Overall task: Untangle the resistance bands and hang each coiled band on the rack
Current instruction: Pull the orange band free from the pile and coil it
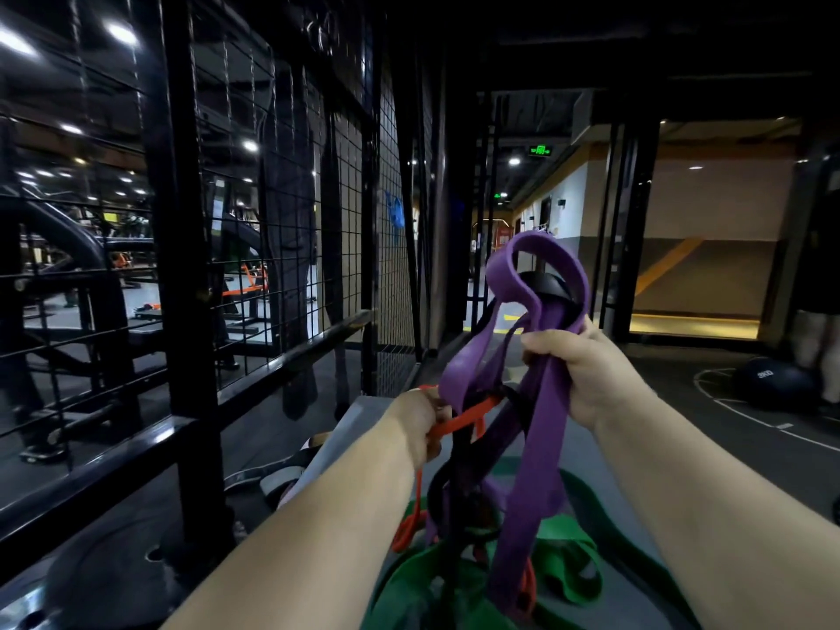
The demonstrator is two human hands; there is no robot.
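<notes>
A tangle of resistance bands hangs between my hands over a grey bench (350,425). My right hand (586,370) grips the wide purple band (541,429) near its top, where the band loops up above my fist. My left hand (420,422) pinches the thin orange band (468,418), which runs across the knot and down my wrist. A black band (459,488) twists through the middle of the tangle. A green band (559,566) lies piled on the bench under the hanging ends. The black wire-mesh rack (291,220) stands to the left.
A black steel frame rail (113,466) runs along the left at hip height. Gym machines show behind the mesh. A dark medicine ball (772,379) lies on the floor at the right, with a person's legs (818,352) beside it. A lit corridor opens ahead.
</notes>
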